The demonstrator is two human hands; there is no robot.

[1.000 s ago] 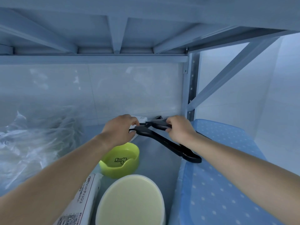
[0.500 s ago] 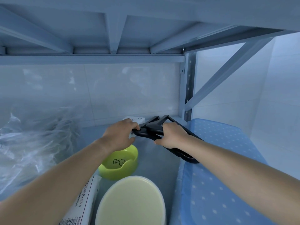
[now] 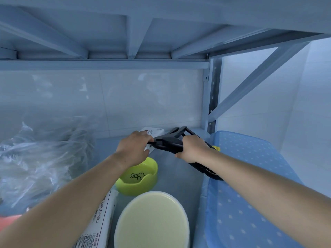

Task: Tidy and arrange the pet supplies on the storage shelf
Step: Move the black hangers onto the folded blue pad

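black tool [image 3: 168, 143], one, in two hands [image 3: 133, 149] [image 3: 192, 149]

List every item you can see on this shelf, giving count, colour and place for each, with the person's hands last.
black tool: one, black, at the back, in both hands
white box: one, white, back, behind left hand
bowl: one, lime green, centre
round tub: one, cream top, front centre
printed pack: one, white, front left
plastic bag: one, clear, left
dotted cover: one, blue, right
left hand: one, grips tool's end
right hand: one, grips tool's middle
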